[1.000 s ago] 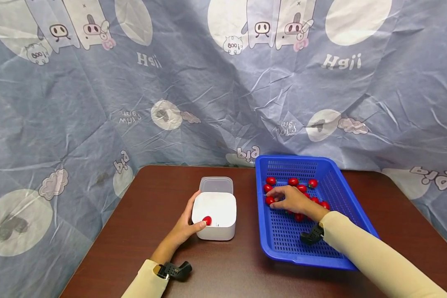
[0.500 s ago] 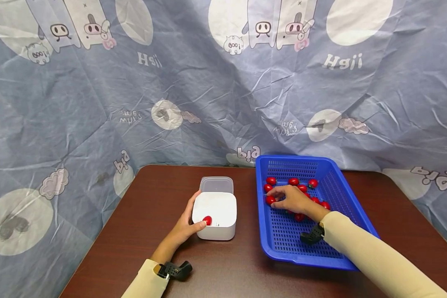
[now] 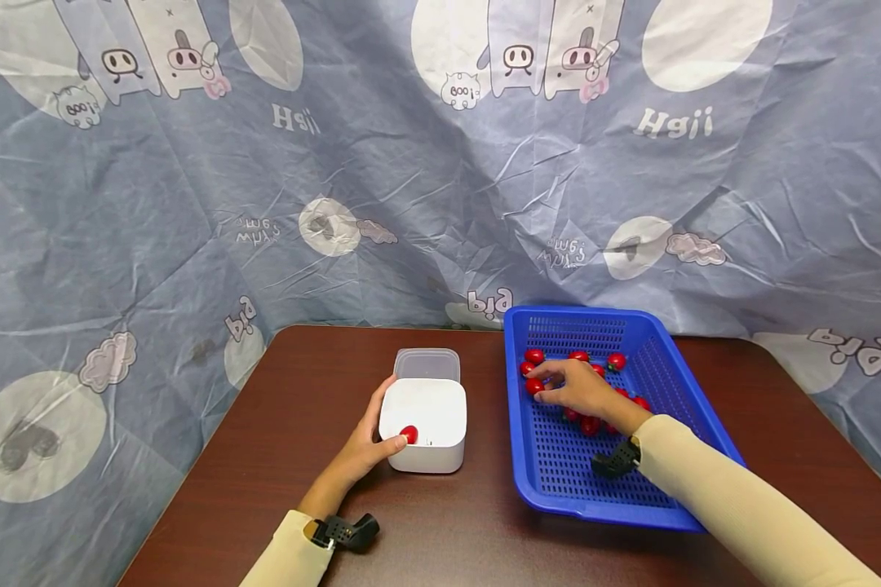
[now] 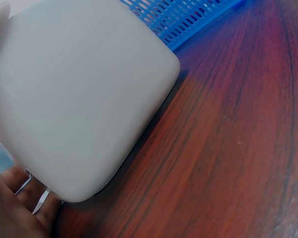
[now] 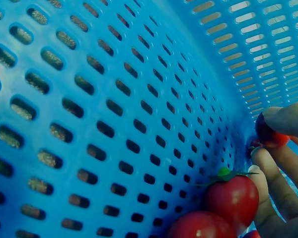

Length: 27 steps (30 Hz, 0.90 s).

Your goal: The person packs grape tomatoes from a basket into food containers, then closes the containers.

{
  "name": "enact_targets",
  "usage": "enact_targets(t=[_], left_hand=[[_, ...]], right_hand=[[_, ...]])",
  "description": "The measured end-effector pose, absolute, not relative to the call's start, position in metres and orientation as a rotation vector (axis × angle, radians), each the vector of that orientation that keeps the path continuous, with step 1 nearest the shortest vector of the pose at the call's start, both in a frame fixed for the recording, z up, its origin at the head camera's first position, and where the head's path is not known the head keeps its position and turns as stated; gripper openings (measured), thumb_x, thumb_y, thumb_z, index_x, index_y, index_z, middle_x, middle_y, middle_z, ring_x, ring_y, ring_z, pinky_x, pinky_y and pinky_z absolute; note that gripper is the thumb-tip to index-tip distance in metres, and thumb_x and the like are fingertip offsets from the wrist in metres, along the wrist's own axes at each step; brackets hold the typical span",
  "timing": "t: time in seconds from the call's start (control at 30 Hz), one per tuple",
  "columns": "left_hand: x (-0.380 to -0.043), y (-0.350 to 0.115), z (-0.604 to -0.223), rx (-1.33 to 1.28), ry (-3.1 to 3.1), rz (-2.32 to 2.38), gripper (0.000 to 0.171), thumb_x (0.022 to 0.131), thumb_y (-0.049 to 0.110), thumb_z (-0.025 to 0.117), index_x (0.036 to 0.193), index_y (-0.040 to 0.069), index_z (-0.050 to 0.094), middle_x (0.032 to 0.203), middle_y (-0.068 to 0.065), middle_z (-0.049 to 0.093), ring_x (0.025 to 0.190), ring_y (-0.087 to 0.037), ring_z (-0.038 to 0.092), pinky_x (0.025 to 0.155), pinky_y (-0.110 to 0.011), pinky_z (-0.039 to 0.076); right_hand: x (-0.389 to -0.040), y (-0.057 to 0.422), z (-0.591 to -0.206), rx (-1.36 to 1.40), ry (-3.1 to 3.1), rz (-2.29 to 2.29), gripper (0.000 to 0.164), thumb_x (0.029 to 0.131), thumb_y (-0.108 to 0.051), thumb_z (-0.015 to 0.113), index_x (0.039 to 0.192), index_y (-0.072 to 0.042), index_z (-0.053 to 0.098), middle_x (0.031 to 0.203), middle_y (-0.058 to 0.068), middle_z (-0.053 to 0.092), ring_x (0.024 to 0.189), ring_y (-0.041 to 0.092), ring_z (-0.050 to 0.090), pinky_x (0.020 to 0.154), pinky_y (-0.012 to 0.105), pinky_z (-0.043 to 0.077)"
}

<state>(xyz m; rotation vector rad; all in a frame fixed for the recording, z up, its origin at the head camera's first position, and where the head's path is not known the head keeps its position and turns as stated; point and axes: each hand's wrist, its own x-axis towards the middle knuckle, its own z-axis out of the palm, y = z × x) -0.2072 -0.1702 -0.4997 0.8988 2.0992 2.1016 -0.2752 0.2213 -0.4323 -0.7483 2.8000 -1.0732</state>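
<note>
In the head view my left hand [image 3: 367,444] grips the left side of a white square container [image 3: 427,459], its thumb over the near rim. One red cherry tomato [image 3: 409,434] lies inside, beside that thumb. The left wrist view shows the container's smooth wall [image 4: 89,99] with fingers curled at its lower corner. My right hand [image 3: 576,386] reaches into a blue slotted basket [image 3: 521,473] and pinches a cherry tomato [image 3: 533,386] between thumb and fingers. From the right wrist, the pinched tomato [image 5: 274,135] is partly hidden by the thumb; another tomato with a green stem [image 5: 233,198] sits below.
Several more cherry tomatoes [image 3: 590,425] lie in the basket around and under the right hand. Behind the white container is a clear plastic lid or box [image 3: 427,363]. The dark wooden table [image 3: 440,538] ends at a patterned blue cloth [image 3: 382,163] hanging at the back.
My right hand has shifted slightly away from me, and the pinched tomato has moved with it. The left hand and the white container have stayed put.
</note>
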Motion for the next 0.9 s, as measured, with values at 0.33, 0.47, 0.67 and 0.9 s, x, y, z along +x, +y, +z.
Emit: enact_targets(t=[0.33,0.47,0.67,0.9], left_hand=[[-0.206,-0.17,-0.498,0.909,2.062,2.124,0.088,0.084,0.012,0.066,0.154,0.023,0.014,0.151,-0.013,0.026,0.126,-0.026,0.037,0.097,-0.039,0.042],[-0.207,-0.17,-0.498,0.9,2.089,2.114,0.088,0.084,0.013,0.067,0.154,0.024,0.014,0.151,-0.012,0.027,0.127,-0.028,0.036,0.097,-0.037,0.041],[-0.207,-0.17,-0.499,0.877,2.128,2.094,0.088,0.083,0.014,0.067,0.154,0.026,0.016,0.152,-0.011,0.026,0.128,-0.032,0.034,0.098,-0.039,0.039],[-0.207,-0.169,-0.499,0.888,2.116,2.096,0.088,0.084,0.014,0.066,0.154,0.026,0.015,0.152,-0.012,0.025,0.129,-0.034,0.033,0.098,-0.043,0.04]], right_hand=[[-0.277,0.222,-0.424,-0.69,2.885,-1.149,0.036,0.079,-0.013,0.078,0.114,-0.009,0.07,0.109,0.013,0.07,0.086,0.024,0.069,0.074,0.038,0.054],[-0.278,0.224,-0.417,-0.616,2.903,-1.203,0.036,0.08,-0.014,0.079,0.115,-0.011,0.07,0.109,0.012,0.07,0.084,0.022,0.07,0.071,0.035,0.053],[-0.279,0.228,-0.408,-0.586,2.907,-1.281,0.036,0.081,-0.015,0.078,0.116,-0.012,0.069,0.11,0.012,0.069,0.081,0.018,0.069,0.068,0.031,0.052],[-0.279,0.231,-0.396,-0.557,2.904,-1.369,0.039,0.083,-0.02,0.077,0.12,-0.012,0.067,0.115,0.012,0.067,0.09,0.023,0.07,0.07,0.028,0.053]])
